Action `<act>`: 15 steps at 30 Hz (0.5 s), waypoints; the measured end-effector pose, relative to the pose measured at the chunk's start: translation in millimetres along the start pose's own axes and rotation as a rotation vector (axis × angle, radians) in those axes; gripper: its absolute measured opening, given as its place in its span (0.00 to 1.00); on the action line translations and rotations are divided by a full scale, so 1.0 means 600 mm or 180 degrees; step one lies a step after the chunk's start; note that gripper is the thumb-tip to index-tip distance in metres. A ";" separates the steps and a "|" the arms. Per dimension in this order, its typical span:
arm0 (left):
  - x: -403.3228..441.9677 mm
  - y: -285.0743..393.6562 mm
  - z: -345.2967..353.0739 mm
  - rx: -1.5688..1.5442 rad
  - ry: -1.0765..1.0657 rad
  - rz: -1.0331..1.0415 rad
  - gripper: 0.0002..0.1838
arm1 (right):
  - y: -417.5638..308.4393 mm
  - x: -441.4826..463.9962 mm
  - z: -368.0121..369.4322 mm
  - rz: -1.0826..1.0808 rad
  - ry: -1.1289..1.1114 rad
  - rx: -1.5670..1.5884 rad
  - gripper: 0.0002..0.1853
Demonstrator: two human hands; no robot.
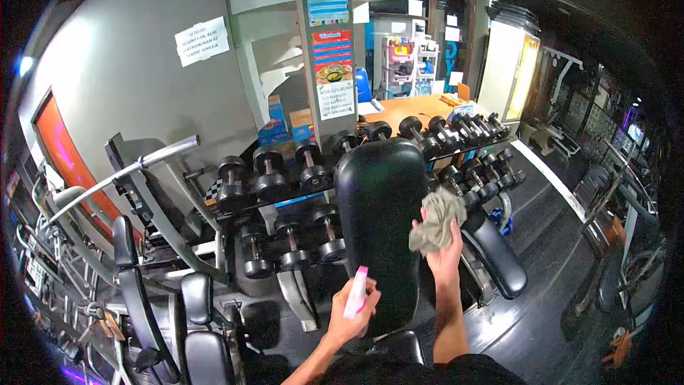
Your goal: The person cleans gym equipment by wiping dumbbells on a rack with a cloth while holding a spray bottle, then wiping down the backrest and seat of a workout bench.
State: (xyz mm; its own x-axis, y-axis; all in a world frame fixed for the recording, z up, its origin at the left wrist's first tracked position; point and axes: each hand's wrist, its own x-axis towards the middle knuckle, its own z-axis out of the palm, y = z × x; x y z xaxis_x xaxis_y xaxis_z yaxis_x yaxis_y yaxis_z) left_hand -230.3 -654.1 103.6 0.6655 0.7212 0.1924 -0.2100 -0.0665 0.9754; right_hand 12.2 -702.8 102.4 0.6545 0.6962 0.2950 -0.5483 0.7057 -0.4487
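My left hand (347, 310) is wrapped round a white and pink spray bottle (356, 292), whose lower part is hidden. In my right hand (445, 253) is a crumpled grey-green cloth (438, 221), bunched up in the fingers. Between and beyond both hands stands the upright black backrest (381, 207) of a weight bench. The cloth is just right of the backrest; whether it touches cannot be told. Below the backrest, the black bench seat (399, 347) shows in part near my body.
Behind the backrest runs a two-tier rack with several black dumbbells (271, 175). A second black bench pad (499, 260) slants at the right. Gym machines with black pads (198, 299) and a grey bar (142, 164) stand at the left. A wooden counter (406, 108) lies beyond the rack.
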 end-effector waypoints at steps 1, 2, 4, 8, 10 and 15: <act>-0.007 0.009 -0.002 0.0077 0.0085 -0.0018 0.08 | -0.006 0.026 0.018 -0.0200 0.0021 -0.0127 0.27; -0.015 0.016 -0.006 0.0111 0.0148 -0.0104 0.08 | -0.010 0.054 0.034 -0.0395 0.0041 -0.0250 0.27; -0.031 0.012 -0.015 -0.0144 0.0307 -0.0337 0.07 | 0.000 0.121 0.054 -0.1449 0.0391 -0.1282 0.23; -0.054 0.007 -0.035 -0.0078 0.0538 -0.0536 0.06 | 0.014 0.254 0.054 -0.2711 -0.0445 -0.4961 0.16; -0.062 -0.014 -0.053 0.0024 0.0497 -0.0431 0.06 | 0.023 0.258 0.113 -0.3313 -0.1142 -0.5619 0.20; -0.069 -0.063 -0.070 -0.0231 0.0891 -0.0475 0.10 | 0.088 0.251 0.163 -0.3355 -0.1856 -0.6023 0.27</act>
State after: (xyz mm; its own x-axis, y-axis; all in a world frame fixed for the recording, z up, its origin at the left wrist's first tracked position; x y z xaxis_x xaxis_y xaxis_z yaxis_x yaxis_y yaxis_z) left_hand -279.7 -652.5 54.4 0.4719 0.8816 0.0012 -0.1822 0.0962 0.9785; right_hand 31.0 -547.7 205.5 -0.0861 0.4738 0.8764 0.9953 0.0806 0.0542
